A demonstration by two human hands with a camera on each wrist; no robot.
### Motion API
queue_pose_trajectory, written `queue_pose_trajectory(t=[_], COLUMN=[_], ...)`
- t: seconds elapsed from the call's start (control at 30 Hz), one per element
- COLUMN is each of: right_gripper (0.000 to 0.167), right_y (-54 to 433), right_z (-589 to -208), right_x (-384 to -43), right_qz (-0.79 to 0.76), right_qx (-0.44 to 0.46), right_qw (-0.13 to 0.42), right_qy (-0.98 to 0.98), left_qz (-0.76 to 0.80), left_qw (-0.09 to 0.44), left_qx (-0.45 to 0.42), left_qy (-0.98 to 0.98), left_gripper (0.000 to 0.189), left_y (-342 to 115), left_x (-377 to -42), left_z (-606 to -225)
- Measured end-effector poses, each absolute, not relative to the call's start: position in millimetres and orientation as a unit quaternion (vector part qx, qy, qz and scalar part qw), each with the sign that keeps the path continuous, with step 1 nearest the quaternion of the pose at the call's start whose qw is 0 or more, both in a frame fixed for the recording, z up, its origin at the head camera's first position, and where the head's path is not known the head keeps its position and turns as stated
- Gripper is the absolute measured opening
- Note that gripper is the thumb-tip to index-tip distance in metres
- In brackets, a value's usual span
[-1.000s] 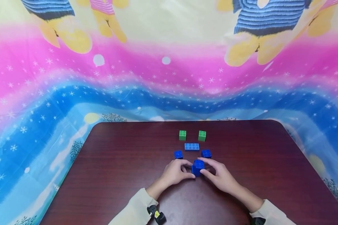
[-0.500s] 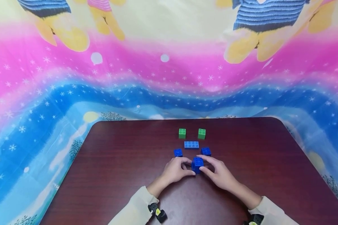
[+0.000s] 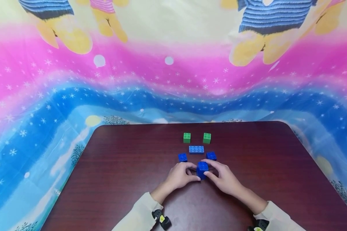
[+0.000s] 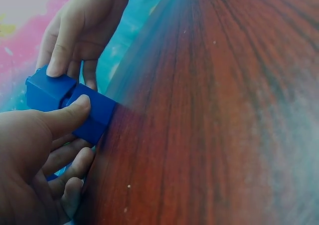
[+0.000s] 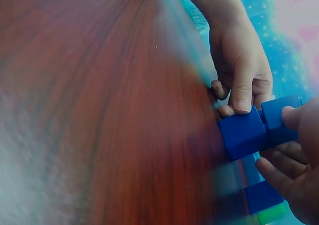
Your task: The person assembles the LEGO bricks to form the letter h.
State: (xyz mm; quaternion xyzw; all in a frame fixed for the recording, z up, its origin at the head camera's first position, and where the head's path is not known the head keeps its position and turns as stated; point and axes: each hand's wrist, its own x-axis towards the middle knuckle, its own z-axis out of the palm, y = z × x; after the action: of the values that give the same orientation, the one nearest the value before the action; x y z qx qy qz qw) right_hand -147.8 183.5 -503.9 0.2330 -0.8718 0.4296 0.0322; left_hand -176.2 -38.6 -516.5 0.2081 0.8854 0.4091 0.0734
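Two dark blue toy bricks stand one above the other between the hands. My left hand [image 3: 178, 175] pinches the lower brick [image 4: 97, 112] between thumb and fingers. With its thumb and fingers, my right hand [image 3: 226, 179] grips the upper brick [image 5: 280, 119], whose studs face up. A narrow gap shows between the two bricks in both wrist views, and the upper one looks slightly tilted; whether their studs engage I cannot tell. Just beyond the fingers lie two more dark blue bricks, a left one [image 3: 182, 157] and a right one [image 3: 211, 156].
Farther back on the dark wooden table [image 3: 127, 154] lies a long light blue brick [image 3: 196, 149]. Behind it sit a left green brick [image 3: 187, 138] and a right green brick [image 3: 207, 138]. A patterned cloth [image 3: 167, 83] hangs behind the table's far edge.
The upper brick has shifted slightly left, more in line above the lower brick. Both hands keep their grips, and the bricks on the table lie as before.
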Motion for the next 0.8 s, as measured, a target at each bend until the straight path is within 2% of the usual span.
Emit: queue_pose_trajectory(t=[0.37,0.8], right_gripper=[0.044,0.051], right_y=[182.8,180.9], right_z=[-498.5,-497.3], right_x=[-147.4,-149.1], right_qz=[0.369,0.294], right_qx=[0.249,0.280], right_qw=[0.045,0.073], right_qy=[-0.894,-0.911], left_qz=[0.408,0.403], left_qw=[0.072,0.069], left_qx=[0.212,0.211], left_qy=[0.885,0.888], left_gripper=[0.040,0.042], left_y=[-37.1,-38.1], left_x=[-175.5,-177.0], left_z=[-517.7,-516.5])
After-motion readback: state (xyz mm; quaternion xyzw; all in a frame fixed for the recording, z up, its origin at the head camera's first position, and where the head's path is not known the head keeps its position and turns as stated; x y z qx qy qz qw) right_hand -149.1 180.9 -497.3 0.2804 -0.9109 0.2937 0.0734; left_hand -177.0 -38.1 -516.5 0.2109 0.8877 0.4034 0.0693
